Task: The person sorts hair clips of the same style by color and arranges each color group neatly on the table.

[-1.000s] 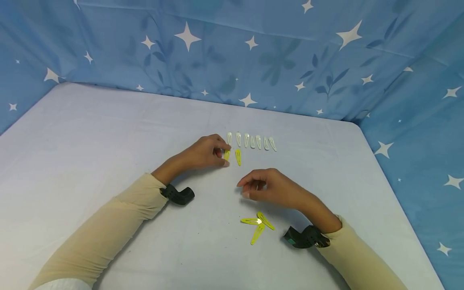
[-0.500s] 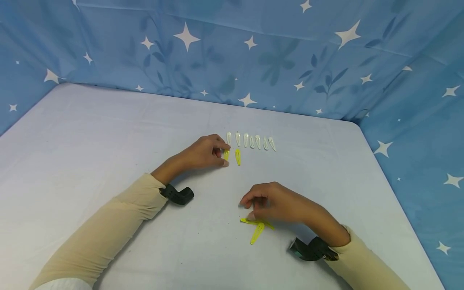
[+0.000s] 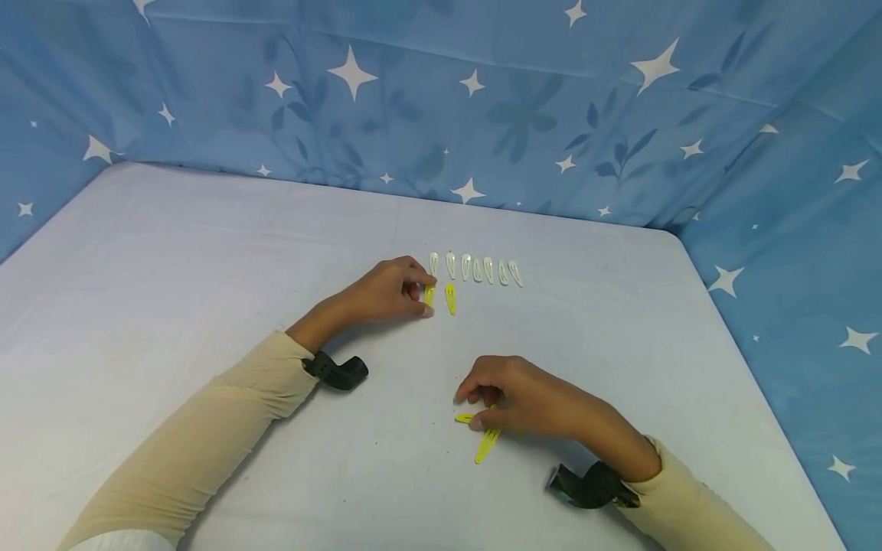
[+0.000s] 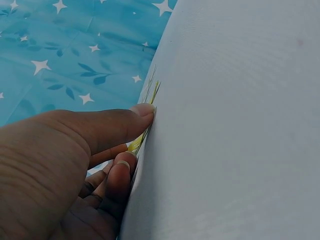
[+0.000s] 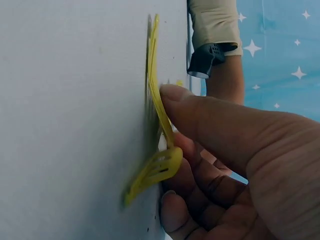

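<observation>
In the head view my left hand (image 3: 389, 291) holds a yellow snap hair clip (image 3: 429, 295) against the table, thumb at one end and index finger at the other. A second yellow clip (image 3: 451, 299) lies just right of it. Nearer the front, my right hand (image 3: 524, 398) hovers over a loose pile of yellow hair clips (image 3: 488, 445), partly hiding them. The right wrist view shows its thumb (image 5: 175, 95) touching or very close to a long yellow clip (image 5: 153, 60), fingers loosely bent below. Another yellow clip (image 5: 157, 167) slants across in front of it.
Behind the yellow clips runs a row of several white hair clips (image 3: 477, 269) on the white tabletop (image 3: 241, 245). Blue star-patterned cloth (image 3: 400, 99) hangs along the far and right sides. Black wrist cameras (image 3: 338, 371) sit on both wrists.
My right hand has moved down toward the front, onto the yellow pile, and now covers part of it. The left hand stays in place on its clip.
</observation>
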Demonstrator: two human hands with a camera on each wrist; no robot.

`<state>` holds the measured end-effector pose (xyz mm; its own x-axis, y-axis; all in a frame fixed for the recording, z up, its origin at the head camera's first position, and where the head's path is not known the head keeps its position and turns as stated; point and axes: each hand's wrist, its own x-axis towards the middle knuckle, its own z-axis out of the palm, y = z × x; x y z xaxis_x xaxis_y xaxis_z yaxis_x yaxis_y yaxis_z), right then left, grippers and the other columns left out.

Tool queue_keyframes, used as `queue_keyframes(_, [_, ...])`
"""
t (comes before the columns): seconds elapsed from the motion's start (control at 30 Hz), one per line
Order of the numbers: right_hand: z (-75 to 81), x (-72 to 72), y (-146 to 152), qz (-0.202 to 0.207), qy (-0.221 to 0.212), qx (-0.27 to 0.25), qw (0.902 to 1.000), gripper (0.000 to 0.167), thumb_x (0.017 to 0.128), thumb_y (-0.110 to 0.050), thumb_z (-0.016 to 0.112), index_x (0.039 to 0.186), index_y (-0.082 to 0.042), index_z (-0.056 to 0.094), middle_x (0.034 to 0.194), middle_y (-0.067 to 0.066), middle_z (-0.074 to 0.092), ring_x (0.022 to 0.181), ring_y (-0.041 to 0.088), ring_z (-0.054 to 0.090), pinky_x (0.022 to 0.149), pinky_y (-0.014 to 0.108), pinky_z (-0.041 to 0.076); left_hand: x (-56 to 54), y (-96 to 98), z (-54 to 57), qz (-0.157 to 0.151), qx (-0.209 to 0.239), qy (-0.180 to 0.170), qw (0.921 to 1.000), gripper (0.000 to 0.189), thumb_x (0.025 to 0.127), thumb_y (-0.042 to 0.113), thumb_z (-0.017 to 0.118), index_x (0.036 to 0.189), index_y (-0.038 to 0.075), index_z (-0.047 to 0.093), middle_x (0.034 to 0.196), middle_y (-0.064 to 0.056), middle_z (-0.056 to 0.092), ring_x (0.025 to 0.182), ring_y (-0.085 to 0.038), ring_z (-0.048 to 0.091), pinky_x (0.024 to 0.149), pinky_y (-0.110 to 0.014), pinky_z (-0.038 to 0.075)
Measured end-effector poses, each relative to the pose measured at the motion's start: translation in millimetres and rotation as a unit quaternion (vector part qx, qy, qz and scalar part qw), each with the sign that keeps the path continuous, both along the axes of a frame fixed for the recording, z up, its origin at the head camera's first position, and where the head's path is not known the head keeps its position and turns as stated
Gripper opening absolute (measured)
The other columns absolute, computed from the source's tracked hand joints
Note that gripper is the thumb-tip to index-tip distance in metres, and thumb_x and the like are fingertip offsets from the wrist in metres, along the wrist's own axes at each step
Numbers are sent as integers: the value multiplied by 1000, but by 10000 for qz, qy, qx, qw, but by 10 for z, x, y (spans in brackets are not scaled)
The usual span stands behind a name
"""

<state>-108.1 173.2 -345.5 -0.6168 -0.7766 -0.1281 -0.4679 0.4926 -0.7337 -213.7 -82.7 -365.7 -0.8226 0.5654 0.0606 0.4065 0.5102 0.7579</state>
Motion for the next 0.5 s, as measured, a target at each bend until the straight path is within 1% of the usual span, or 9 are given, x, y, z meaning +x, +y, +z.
queue_keyframes(0.17, [9,18,-17,58,130,129,9998,19,83,-8,78,97,-19,71,90,-11,59,81,9,55,73,25,49,-3,0,-4,9,1,14,10000,47,82,11,78,126,-1,65,112,-11,56,85,-17,57,77,-32,47])
queue_keyframes(0.33, [21,33,-26,105,201,245,9994,19,84,-5,76,95,-20,72,90,-13,58,81,7,55,74,25,49,-8,7,-12,24,-5,3,10000,47,83,12,78,126,0,65,113,-11,56,85,-17,57,77,-32,47])
queue_keyframes(0.5, [34,40,-36,50,228,350,9991,17,85,-6,74,91,-22,71,88,-15,58,82,6,56,75,25,50,7,4,5,21,5,-22,10000,47,83,12,78,126,0,64,113,-11,56,85,-17,57,78,-32,47])
